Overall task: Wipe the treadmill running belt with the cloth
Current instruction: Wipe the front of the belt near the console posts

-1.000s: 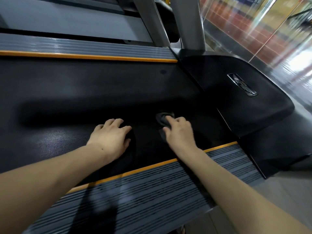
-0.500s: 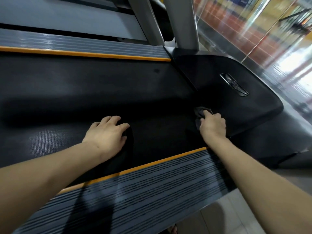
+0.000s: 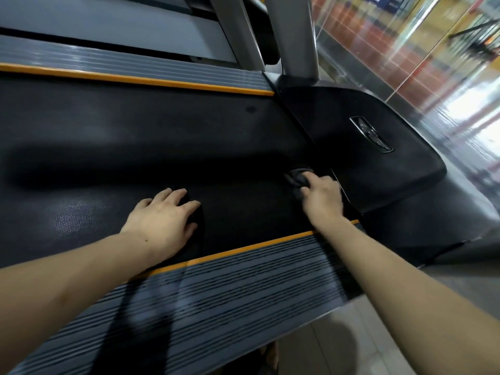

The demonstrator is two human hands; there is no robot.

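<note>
Black, finely textured running belt (image 3: 113, 147) lies between two ribbed grey side rails (image 3: 230, 299), each edged by an orange strip (image 3: 249, 249); broad bare belt extends to the left. Smooth black motor cover (image 3: 378, 169) bounds the belt's right end, with grey uprights (image 3: 295, 36) behind. Left hand (image 3: 162, 226), palm down with fingers straight and spread, presses on the belt. Right hand (image 3: 322, 198), fingers curled, grips a bunched dark grey cloth (image 3: 296, 178) on the belt, just beside the cover's edge.
</note>
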